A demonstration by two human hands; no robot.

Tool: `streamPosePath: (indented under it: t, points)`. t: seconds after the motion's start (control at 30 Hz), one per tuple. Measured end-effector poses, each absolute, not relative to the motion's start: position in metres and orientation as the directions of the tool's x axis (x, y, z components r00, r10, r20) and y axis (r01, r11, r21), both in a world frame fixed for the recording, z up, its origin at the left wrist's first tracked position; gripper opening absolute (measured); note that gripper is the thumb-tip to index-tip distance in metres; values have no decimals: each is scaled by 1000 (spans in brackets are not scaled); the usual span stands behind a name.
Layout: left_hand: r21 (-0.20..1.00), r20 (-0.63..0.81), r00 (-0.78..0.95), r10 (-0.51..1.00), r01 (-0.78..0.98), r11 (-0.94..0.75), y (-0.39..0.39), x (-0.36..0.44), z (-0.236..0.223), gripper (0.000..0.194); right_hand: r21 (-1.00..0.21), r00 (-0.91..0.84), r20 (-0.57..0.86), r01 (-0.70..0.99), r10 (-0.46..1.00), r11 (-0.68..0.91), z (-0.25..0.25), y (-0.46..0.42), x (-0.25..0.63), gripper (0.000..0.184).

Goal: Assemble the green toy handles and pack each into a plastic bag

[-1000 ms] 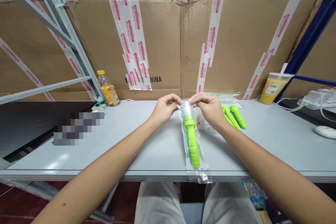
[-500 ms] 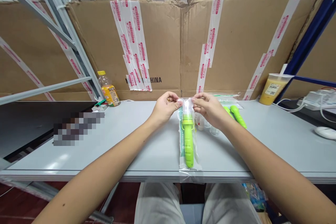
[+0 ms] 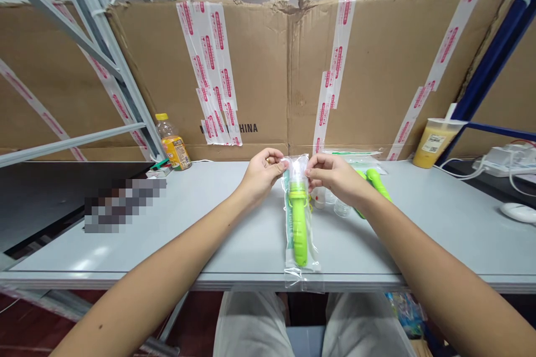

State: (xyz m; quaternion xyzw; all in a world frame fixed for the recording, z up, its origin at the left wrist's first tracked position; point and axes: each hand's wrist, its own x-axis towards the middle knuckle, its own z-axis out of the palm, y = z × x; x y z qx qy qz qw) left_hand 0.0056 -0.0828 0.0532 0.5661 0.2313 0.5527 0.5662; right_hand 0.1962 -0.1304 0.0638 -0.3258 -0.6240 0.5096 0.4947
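Observation:
A clear plastic bag (image 3: 300, 268) lies lengthwise on the pale grey table (image 3: 218, 234), its lower end hanging over the front edge. Inside it is a lime-green handled item (image 3: 298, 228) with a clear cap at its top. My left hand (image 3: 262, 174) pinches the bag's top left corner. My right hand (image 3: 333, 175) pinches the top right corner. Both hands are closed on the bag's mouth, close together.
More green handled items (image 3: 379, 183) and small clear caps (image 3: 341, 209) lie behind my right wrist. An orange drink bottle (image 3: 172, 142) stands far left, a cup of yellow drink (image 3: 434, 142) far right. Taped cardboard (image 3: 268, 72) walls the back. A white mouse (image 3: 519, 211) and cables lie right.
The bag has swung from slanting to the right to lying straight, and shifted slightly left. My hands have drawn closer together at its top.

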Motion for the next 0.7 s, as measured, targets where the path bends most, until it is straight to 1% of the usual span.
streamPosePath:
  t: [0.2,0.4,0.53,0.7]
  points:
    - [900,369,293,882,-352,-259,-81,6,51,44,-963,-307,267,-132,914,237,64,-129,198,20]
    - [906,366,307,879,-332,-262,-83,6,51,44,-967,-345,255,-85,903,240,65,-128,200,17]
    - [913,354,324,877,-321,-250,-86,6,53,40,-955,-317,288,-19,904,297,66,-130,200,29]
    - [921,344,405,847,-322,-220,-89,6,57,35,-909,-290,399,-1,870,417,64,-128,202,39]
